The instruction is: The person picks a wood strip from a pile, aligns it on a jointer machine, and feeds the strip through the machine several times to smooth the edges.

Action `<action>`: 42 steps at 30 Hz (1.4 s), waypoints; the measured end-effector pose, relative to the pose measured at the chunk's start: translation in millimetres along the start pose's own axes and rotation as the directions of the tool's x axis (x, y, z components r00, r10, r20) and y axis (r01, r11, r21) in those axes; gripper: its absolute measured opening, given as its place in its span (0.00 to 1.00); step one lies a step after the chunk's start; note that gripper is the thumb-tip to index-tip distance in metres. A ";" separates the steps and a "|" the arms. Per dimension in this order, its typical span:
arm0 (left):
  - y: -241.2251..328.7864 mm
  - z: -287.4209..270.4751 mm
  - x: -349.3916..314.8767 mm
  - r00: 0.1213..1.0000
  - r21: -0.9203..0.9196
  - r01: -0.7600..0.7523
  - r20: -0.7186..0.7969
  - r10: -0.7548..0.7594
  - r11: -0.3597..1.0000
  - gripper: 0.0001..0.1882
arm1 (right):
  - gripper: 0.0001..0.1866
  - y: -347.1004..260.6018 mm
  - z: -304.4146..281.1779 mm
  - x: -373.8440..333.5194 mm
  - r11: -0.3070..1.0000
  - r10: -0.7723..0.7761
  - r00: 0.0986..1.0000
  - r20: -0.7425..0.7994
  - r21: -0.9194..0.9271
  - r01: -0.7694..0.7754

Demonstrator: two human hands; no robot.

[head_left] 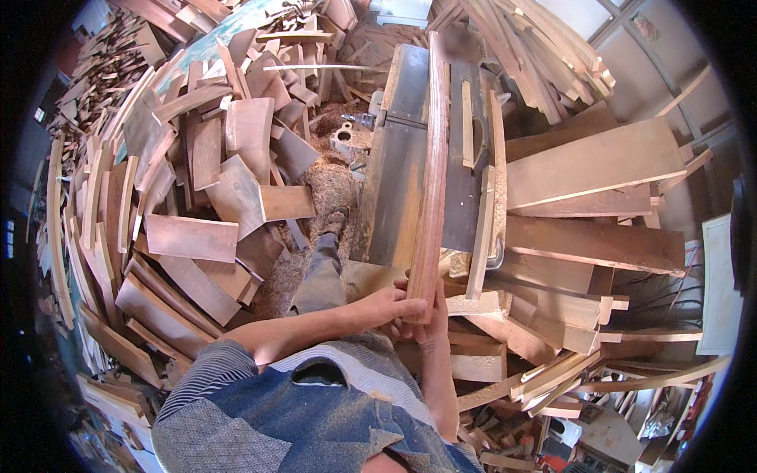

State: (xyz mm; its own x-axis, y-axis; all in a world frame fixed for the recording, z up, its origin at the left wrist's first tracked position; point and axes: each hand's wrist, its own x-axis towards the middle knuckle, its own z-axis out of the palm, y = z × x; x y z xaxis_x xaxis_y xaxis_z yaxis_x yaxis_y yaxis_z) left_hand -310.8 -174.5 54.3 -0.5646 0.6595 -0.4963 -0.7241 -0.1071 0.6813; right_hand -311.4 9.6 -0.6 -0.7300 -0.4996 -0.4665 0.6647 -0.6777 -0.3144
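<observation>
A long reddish-brown wooden board (432,181) lies lengthwise over the grey metal table of a woodworking machine (386,181), its near end toward my body. My left hand (394,306) grips that near end from the left side, the thumb over the edge. On the right side of the same end, my right hand (432,325) is closed round the board, with part of its fingers hidden behind the wood. Just right of the board, a narrow light wooden strip (467,122) and a longer strip (482,236) lie along the machine.
A heap of loose wooden pieces (192,239) fills the left side. Wide planks (595,164) are stacked on the right, with long strips (544,63) beyond. Sawdust (331,185) covers the floor beside the machine, near a metal fitting (344,135). A white panel (716,284) stands far right.
</observation>
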 end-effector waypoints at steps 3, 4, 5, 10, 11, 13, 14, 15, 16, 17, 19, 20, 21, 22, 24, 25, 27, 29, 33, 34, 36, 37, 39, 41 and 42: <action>0.9 1.7 -4.0 0.997 0.045 0.026 -0.070 -0.022 0.999 0.29 | 0.40 1.7 2.6 4.2 0.995 0.034 0.994 0.103 0.086 -0.043; -0.4 0.3 -4.5 0.998 0.028 0.035 -0.061 -0.033 0.999 0.29 | 0.39 3.6 3.5 4.6 0.994 0.035 0.994 0.105 0.100 -0.046; -1.9 -1.5 -4.7 0.998 0.012 0.045 -0.052 -0.044 0.999 0.30 | 0.39 6.4 4.4 3.9 0.992 0.035 0.994 0.105 0.116 -0.048; -9.3 -10.2 -5.2 0.997 -0.015 0.064 -0.033 -0.065 0.998 0.31 | 0.38 17.0 15.8 5.4 0.999 -0.046 0.998 -0.042 -0.004 0.046; -10.7 -11.1 -5.4 0.997 -0.013 0.070 -0.030 -0.070 0.997 0.32 | 0.38 18.5 15.5 5.5 0.998 -0.056 0.996 -0.064 -0.009 0.056; -12.8 -13.9 -4.2 0.997 -0.009 0.073 -0.029 -0.073 0.997 0.33 | 0.38 20.7 13.2 4.4 0.998 -0.053 0.997 -0.063 -0.022 0.052; -15.0 -15.5 -3.0 0.997 -0.009 0.074 -0.029 -0.074 0.997 0.33 | 0.38 22.1 12.1 3.2 0.998 -0.051 0.997 -0.063 -0.029 0.049; -17.4 -18.3 -2.3 0.997 -0.006 0.075 -0.031 -0.075 0.997 0.33 | 0.37 23.6 13.8 3.2 0.999 -0.045 0.995 -0.094 -0.024 0.043; -21.3 -21.6 -0.4 0.996 -0.013 0.082 -0.020 -0.082 0.997 0.33 | 0.38 24.7 17.1 2.4 0.999 -0.039 0.991 -0.125 -0.019 0.037; -26.8 -25.1 2.3 0.996 -0.019 0.089 -0.009 -0.089 0.996 0.33 | 0.38 25.9 20.0 1.1 0.999 -0.033 0.987 -0.156 -0.013 0.031; -33.5 -29.6 5.8 0.995 -0.044 0.099 -0.004 -0.099 0.994 0.33 | 0.36 24.5 22.7 -1.5 0.996 -0.036 0.976 -0.213 -0.092 0.017; -37.4 -28.7 6.6 0.994 -0.068 0.103 -0.010 -0.104 0.992 0.34 | 0.35 24.0 21.8 -3.1 0.991 -0.040 0.970 -0.241 -0.131 0.008; -43.5 -29.5 9.4 0.994 -0.087 0.109 -0.015 -0.111 0.990 0.34 | 0.33 25.7 14.1 -2.5 0.991 -0.046 0.965 -0.258 -0.130 0.012; -52.3 -35.9 17.0 0.982 -0.147 0.186 0.075 -0.176 0.972 0.38 | 0.32 28.6 6.4 -0.7 0.991 -0.051 0.961 -0.272 -0.130 0.016; -59.5 -39.0 23.1 0.970 -0.318 0.243 0.091 -0.225 0.917 0.40 | 0.28 32.7 10.1 3.4 0.977 -0.149 0.909 -0.389 -0.199 0.075; -57.5 -37.5 21.8 0.965 -0.402 0.261 0.098 -0.242 0.878 0.41 | 0.27 33.5 10.8 5.9 0.955 -0.178 0.921 -0.345 -0.284 0.078; -72.6 -46.4 29.4 0.961 -0.439 0.276 0.126 -0.245 0.855 0.44 | 0.26 36.2 6.5 5.5 0.890 -0.234 0.937 -0.260 -0.446 0.099; -56.6 -36.3 20.8 0.963 -0.505 0.265 0.089 -0.256 0.821 0.44 | 0.22 36.6 19.5 0.1 0.866 -0.229 0.945 -0.234 -0.492 0.088; -64.1 -38.3 21.3 0.977 -0.596 0.178 0.012 -0.214 0.783 0.42 | 0.28 40.2 20.6 4.3 0.699 -0.248 0.952 -0.180 -0.714 0.047; -72.9 -46.3 22.9 0.981 -0.617 0.175 0.043 -0.190 0.767 0.42 | 0.30 41.6 29.4 3.5 0.678 -0.261 0.954 -0.145 -0.732 0.074; -82.6 -55.2 22.1 0.983 -0.661 0.169 0.065 -0.169 0.731 0.42 | 0.39 41.3 33.6 3.8 0.634 -0.255 0.964 -0.070 -0.765 0.113; -83.1 -56.0 21.2 0.984 -0.682 0.169 0.078 -0.160 0.712 0.42 | 0.40 43.0 31.6 5.0 0.625 -0.261 0.964 -0.047 -0.769 0.132; -84.6 -55.4 21.2 0.983 -0.677 0.155 0.034 -0.180 0.719 0.44 | 0.43 47.9 26.5 7.7 0.608 -0.271 0.963 -0.001 -0.775 0.170; -84.1 -57.2 21.4 0.987 -0.641 0.131 0.011 -0.161 0.756 0.48 | 0.45 50.4 25.1 9.2 0.618 -0.245 0.969 0.016 -0.768 0.169; -75.9 -52.4 18.2 0.984 -0.639 0.132 -0.005 -0.176 0.758 0.48 | 0.46 49.8 24.5 8.9 0.622 -0.239 0.971 0.024 -0.764 0.172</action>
State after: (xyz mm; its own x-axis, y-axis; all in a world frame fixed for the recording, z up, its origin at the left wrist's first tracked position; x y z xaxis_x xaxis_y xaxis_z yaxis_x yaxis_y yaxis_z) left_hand -286.9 -193.4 -34.6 -0.4301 0.6641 -0.6116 -0.8765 -0.4694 0.1067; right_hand -288.7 -41.7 -0.1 -0.8712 -0.3362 -0.3578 0.4096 -0.0957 -0.9073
